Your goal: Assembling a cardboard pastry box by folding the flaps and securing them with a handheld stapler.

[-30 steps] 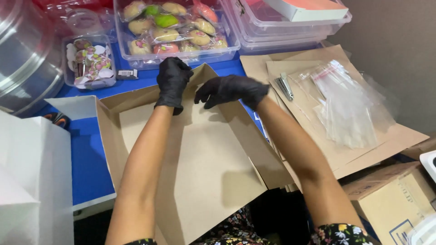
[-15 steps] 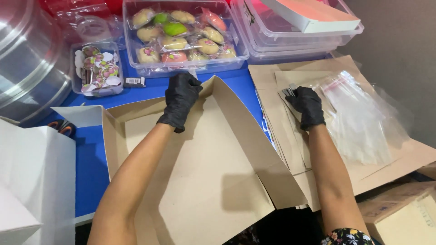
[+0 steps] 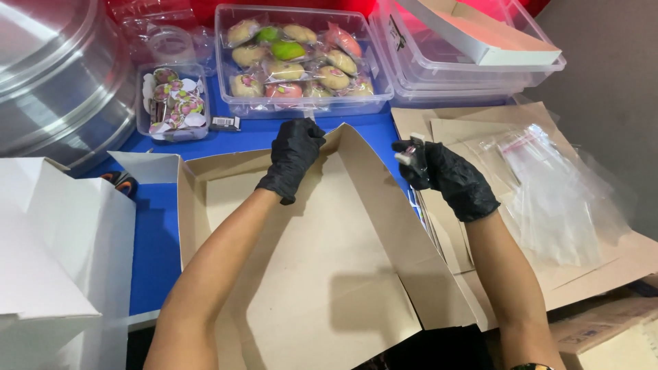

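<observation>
A brown cardboard box [image 3: 322, 274], half folded with its flaps up, lies on the blue table in front of me. My left hand [image 3: 293, 154], in a black glove, pinches the box's far corner where two flaps meet. My right hand [image 3: 445, 175], also gloved in black, is raised just right of the box's right flap and grips a small metal stapler [image 3: 410, 152].
A clear tub of wrapped pastries [image 3: 301, 58] and a small tub of round stickers [image 3: 171, 103] stand at the back. Clear lidded containers [image 3: 473, 62] sit back right. Flat cardboard sheets and plastic bags [image 3: 555, 192] lie right. White boxes [image 3: 55, 260] stand left, beside a metal dome [image 3: 55, 68].
My right hand left the box's corner, reached to the flat cardboard on the right, and now comes back holding a small stapler. My left hand has stayed on the box's far corner.
</observation>
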